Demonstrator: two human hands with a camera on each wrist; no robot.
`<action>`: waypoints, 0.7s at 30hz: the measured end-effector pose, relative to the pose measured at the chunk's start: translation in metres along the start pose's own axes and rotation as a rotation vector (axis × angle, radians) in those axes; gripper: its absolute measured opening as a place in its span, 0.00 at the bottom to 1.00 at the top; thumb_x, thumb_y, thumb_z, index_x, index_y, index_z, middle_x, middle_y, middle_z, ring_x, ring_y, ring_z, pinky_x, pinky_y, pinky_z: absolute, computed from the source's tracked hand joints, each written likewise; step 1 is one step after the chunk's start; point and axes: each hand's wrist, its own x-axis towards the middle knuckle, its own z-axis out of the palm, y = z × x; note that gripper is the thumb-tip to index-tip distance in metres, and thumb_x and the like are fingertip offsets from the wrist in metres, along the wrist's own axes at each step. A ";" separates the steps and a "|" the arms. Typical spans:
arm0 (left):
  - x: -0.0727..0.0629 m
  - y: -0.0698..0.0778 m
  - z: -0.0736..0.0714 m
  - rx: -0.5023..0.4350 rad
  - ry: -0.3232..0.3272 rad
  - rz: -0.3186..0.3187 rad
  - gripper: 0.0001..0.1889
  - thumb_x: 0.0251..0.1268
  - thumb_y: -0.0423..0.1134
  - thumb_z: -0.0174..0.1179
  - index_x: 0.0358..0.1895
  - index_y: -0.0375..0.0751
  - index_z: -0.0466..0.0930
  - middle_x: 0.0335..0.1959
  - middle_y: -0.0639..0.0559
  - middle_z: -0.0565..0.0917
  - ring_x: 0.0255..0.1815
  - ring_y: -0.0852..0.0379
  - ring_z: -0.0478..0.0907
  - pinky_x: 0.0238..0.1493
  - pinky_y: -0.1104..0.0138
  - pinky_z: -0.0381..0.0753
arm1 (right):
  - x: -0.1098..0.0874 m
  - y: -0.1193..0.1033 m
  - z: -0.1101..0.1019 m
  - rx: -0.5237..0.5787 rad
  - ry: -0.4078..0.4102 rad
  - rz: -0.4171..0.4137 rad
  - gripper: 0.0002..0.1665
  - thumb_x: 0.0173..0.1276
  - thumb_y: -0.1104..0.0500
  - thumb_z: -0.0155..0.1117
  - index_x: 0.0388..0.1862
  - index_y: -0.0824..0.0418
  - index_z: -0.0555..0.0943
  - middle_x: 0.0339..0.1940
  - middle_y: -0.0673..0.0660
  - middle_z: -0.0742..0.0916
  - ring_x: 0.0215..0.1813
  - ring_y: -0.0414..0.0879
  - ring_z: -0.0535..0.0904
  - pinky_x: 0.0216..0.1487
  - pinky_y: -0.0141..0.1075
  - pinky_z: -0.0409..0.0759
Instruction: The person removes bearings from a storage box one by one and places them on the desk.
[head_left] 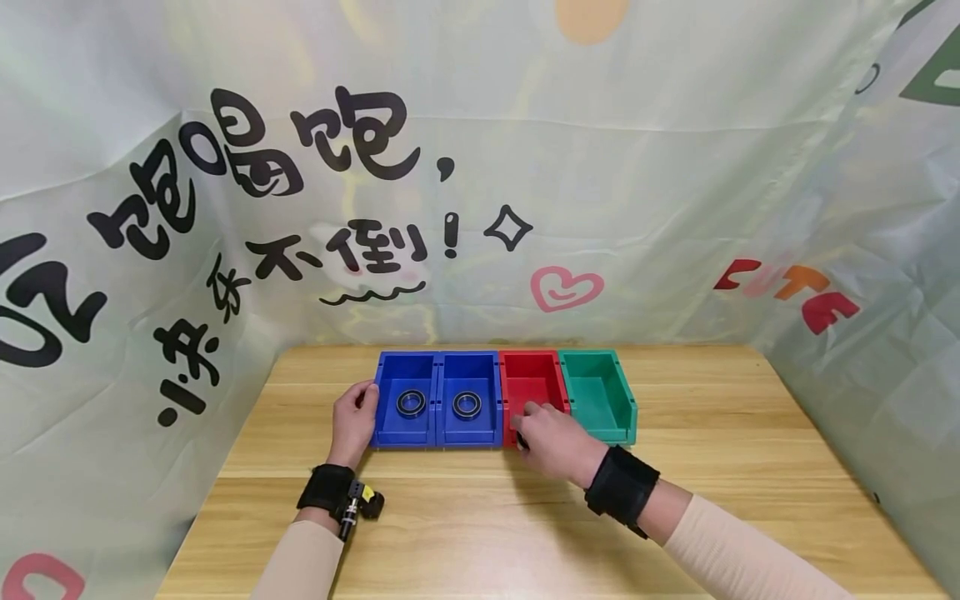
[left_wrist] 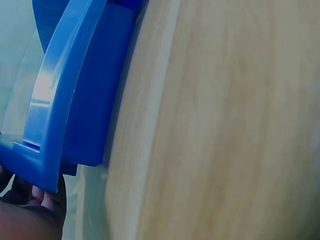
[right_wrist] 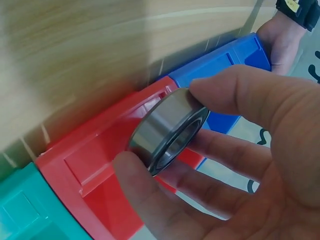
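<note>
On the worktop (head_left: 450,533), your right hand (head_left: 555,442) pinches a metal ring (right_wrist: 162,125) between thumb and fingers, tipped at the front of the red bin (head_left: 528,383). This looks like the placing step: setting it down calls for laying it flat, then spreading your fingers. Your left hand (head_left: 354,427) touches the left blue bin (head_left: 401,373) on its outer side; I cannot tell how curled its fingers are. Farther in, a second ring (head_left: 399,405) lies there, and a third ring (head_left: 455,406) lies in the right blue bin (head_left: 468,375).
</note>
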 end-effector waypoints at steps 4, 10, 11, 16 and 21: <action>0.000 0.000 0.000 0.004 0.000 -0.001 0.19 0.73 0.47 0.50 0.55 0.36 0.79 0.47 0.40 0.80 0.43 0.49 0.73 0.46 0.60 0.71 | -0.002 0.000 0.002 0.001 -0.011 -0.003 0.14 0.55 0.58 0.74 0.39 0.59 0.83 0.29 0.52 0.77 0.30 0.45 0.73 0.32 0.36 0.76; 0.000 0.000 0.000 -0.004 -0.003 -0.006 0.19 0.73 0.47 0.50 0.55 0.36 0.79 0.47 0.40 0.80 0.43 0.49 0.73 0.47 0.59 0.71 | -0.005 -0.002 0.002 -0.005 -0.025 -0.009 0.13 0.55 0.57 0.74 0.38 0.59 0.83 0.28 0.52 0.76 0.30 0.46 0.73 0.31 0.36 0.74; 0.000 0.000 0.000 -0.005 -0.004 -0.006 0.19 0.73 0.47 0.50 0.55 0.36 0.79 0.47 0.40 0.80 0.43 0.49 0.73 0.47 0.59 0.71 | -0.006 -0.002 0.003 -0.008 -0.026 -0.008 0.13 0.55 0.57 0.74 0.38 0.59 0.83 0.28 0.52 0.76 0.30 0.46 0.73 0.31 0.36 0.74; 0.001 0.000 -0.001 -0.001 -0.007 -0.006 0.19 0.73 0.47 0.50 0.54 0.36 0.79 0.46 0.40 0.80 0.42 0.49 0.73 0.46 0.59 0.71 | -0.010 -0.004 0.005 -0.010 -0.041 0.000 0.16 0.53 0.57 0.75 0.40 0.59 0.83 0.28 0.52 0.77 0.30 0.46 0.73 0.31 0.37 0.75; 0.001 0.000 -0.001 0.002 -0.008 -0.005 0.19 0.73 0.47 0.50 0.54 0.36 0.79 0.45 0.41 0.80 0.42 0.49 0.72 0.46 0.59 0.71 | -0.014 -0.005 0.008 -0.014 -0.046 -0.003 0.18 0.52 0.56 0.75 0.43 0.59 0.83 0.30 0.53 0.78 0.32 0.46 0.74 0.34 0.38 0.77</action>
